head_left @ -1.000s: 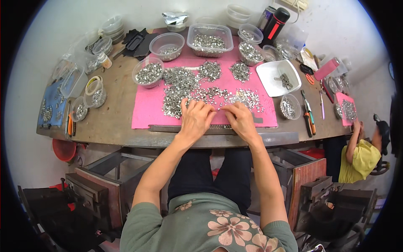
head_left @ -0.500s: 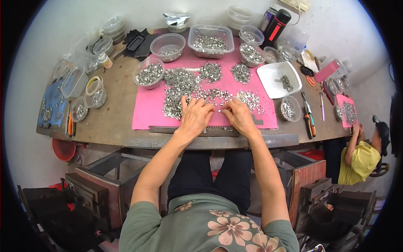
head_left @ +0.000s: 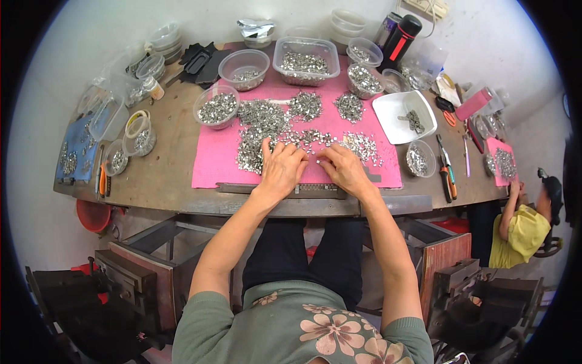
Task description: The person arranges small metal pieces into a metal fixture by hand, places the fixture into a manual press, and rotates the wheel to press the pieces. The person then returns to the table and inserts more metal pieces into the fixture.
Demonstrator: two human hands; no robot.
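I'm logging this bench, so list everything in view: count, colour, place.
Workbench: one, brown, centre
Mats: three, two pink, one blue, across bench
Metal pieces: uncountable, silver, mats and tubs
Tubs: many, mostly clear, around central mat
Tray: one, white, right of centre
Long bar: at least one, dark, front edge
Tools: at least two, orange-black, left and right
Flask: one, black-red, back right
Bottle: one, pink, right
Co-worker: one, yellow top, far right
Shirt: one, flowered green, bottom
Left hand: one, bare, central mat
Right hand: one, bare, central mat
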